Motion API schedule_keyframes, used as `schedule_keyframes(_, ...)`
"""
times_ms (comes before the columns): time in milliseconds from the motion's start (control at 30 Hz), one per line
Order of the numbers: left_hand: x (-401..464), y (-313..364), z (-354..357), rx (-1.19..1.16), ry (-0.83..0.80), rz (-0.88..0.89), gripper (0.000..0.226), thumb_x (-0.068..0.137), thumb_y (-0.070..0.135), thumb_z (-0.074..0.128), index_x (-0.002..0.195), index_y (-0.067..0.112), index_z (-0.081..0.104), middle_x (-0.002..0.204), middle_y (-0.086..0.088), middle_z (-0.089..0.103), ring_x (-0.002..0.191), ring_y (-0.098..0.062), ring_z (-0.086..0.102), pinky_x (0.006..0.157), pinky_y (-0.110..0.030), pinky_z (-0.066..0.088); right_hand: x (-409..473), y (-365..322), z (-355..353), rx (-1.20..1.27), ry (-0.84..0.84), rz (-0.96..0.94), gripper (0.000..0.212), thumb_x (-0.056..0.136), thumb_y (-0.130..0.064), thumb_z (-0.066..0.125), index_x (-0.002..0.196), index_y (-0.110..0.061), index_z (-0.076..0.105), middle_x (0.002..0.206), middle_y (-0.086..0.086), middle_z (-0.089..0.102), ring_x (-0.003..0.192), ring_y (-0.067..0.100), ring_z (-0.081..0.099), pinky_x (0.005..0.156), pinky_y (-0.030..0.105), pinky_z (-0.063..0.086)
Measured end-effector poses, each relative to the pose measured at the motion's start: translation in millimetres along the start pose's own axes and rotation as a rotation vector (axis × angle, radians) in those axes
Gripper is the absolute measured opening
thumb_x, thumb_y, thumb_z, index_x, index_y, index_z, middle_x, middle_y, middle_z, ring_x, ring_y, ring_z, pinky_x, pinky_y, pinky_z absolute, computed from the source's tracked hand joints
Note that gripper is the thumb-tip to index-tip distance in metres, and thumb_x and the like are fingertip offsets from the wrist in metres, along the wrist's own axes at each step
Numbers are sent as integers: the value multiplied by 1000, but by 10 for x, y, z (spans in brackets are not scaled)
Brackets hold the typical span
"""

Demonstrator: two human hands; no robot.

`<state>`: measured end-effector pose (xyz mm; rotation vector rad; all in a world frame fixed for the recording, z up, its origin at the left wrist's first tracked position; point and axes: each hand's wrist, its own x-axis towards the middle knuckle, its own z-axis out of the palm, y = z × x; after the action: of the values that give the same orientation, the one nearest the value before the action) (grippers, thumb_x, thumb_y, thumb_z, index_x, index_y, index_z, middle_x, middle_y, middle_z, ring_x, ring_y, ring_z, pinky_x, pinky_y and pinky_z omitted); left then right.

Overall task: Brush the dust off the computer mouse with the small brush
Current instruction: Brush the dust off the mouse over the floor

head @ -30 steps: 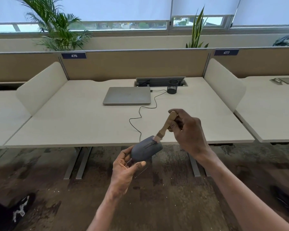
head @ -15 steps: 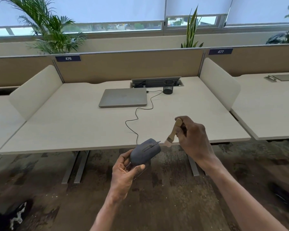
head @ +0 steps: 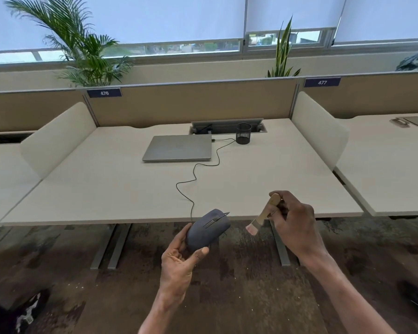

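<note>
My left hand (head: pixel 179 263) holds a dark grey wired computer mouse (head: pixel 208 230) in the air, just in front of the desk's near edge, top side up. Its black cable (head: pixel 194 175) runs across the desk to the laptop. My right hand (head: pixel 293 225) grips the wooden handle of a small brush (head: pixel 263 214). The brush points down and left, and its pale bristles hang a short gap to the right of the mouse, not touching it.
A closed silver laptop (head: pixel 179 148) and a black mesh pen cup (head: pixel 243 133) sit at the back of the pale desk (head: pixel 106 189). White dividers (head: pixel 56 138) flank the desk. Metal desk legs (head: pixel 111 247) and dark floor lie below my hands.
The brush has lifted off the mouse and swung away to the right, so a gap now separates the bristles from it. The mouse has stayed in my left hand.
</note>
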<state>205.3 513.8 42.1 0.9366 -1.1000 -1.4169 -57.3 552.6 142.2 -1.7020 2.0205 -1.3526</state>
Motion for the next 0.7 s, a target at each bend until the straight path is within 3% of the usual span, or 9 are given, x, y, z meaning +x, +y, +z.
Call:
schedule_keyframes(100,-65,-60,201,-12,41,20,70,66,10,87,131,25,65,128,-4,74,121,-18,69,93,-23,58,-27,138,-127,-25,-33,-9,23,95,-9,66,116,-17,64,82,-4,72,71,10,72,63,30,61)
schedule_keyframes(233,-162,-138,508,-23,150,29,68,68,8,85,129,28,63,128,-5,73,121,-16,69,92,-21,57,7,336,-317,-21,-89,-4,24,95,-9,66,118,-17,63,88,-3,71,76,8,72,67,8,56)
schedule_keyframes(367,-247,-67,704,-3,252,97,66,67,14,85,126,31,61,128,-5,70,116,-9,70,91,-17,57,-29,401,-361,-41,-88,-15,25,94,-9,67,116,-20,62,86,-4,70,71,9,71,66,8,56)
schedule_keyframes(433,-306,-141,1111,61,410,108,65,65,16,85,122,33,59,126,-4,69,114,-5,70,90,-16,57,109,630,-552,-38,-174,-31,25,94,-10,68,116,-21,61,85,-4,70,69,10,70,61,6,54)
schedule_keyframes(500,-353,-121,1228,59,444,141,65,65,16,85,122,33,58,126,-4,69,113,-7,70,91,-17,57,141,668,-565,-48,-172,-45,27,93,-10,68,115,-24,60,86,-5,70,68,10,70,60,8,55)
schedule_keyframes(600,-296,-116,1305,89,477,176,68,64,18,87,123,31,58,125,-8,68,115,-16,70,89,-17,57,150,637,-574,-33,-157,-69,27,93,-9,69,113,-26,61,83,-5,71,68,13,72,63,28,63)
schedule_keyframes(700,-213,-93,1406,137,508,200,68,63,22,88,122,33,57,121,-5,71,114,-17,71,87,-16,58,324,634,-568,-20,-142,-73,26,93,-10,69,115,-23,63,83,-4,72,72,14,72,68,39,64)
